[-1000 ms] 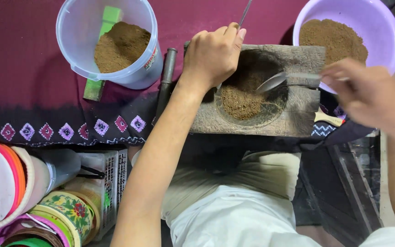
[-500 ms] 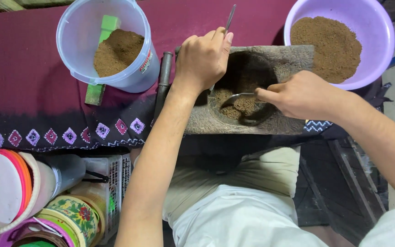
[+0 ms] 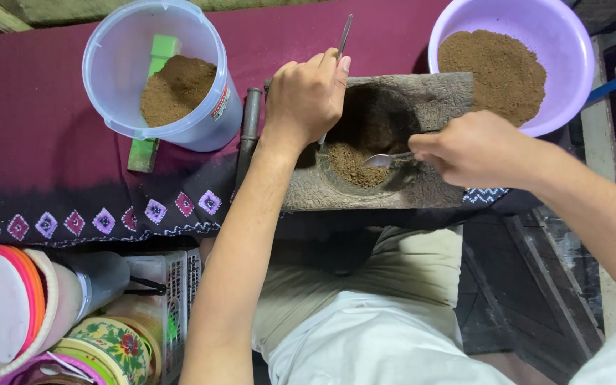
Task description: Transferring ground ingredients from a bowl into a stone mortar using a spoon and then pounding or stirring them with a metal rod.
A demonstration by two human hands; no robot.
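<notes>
A grey stone block (image 3: 436, 93) with a round hollow holds brown powder (image 3: 351, 164). My left hand (image 3: 306, 96) rests on the block's left side, closed around a thin metal rod (image 3: 343, 36) that sticks up past the fingers. My right hand (image 3: 473, 148) grips a metal spoon (image 3: 386, 160) whose bowl lies over the powder in the hollow. A purple bowl (image 3: 565, 43) of brown powder stands at the back right. A clear plastic tub (image 3: 122, 64) with more powder stands at the back left.
A maroon cloth (image 3: 44, 142) with a diamond-patterned border covers the work surface. A dark metal bar (image 3: 248, 121) lies left of the block, and a green block (image 3: 144, 153) sits under the tub. Stacked coloured lids and rolls (image 3: 8, 306) fill the lower left.
My right hand came back from the purple bowl to the hollow with the spoon, and the spoon now lies across the powder. My left hand kept its hold on the rod.
</notes>
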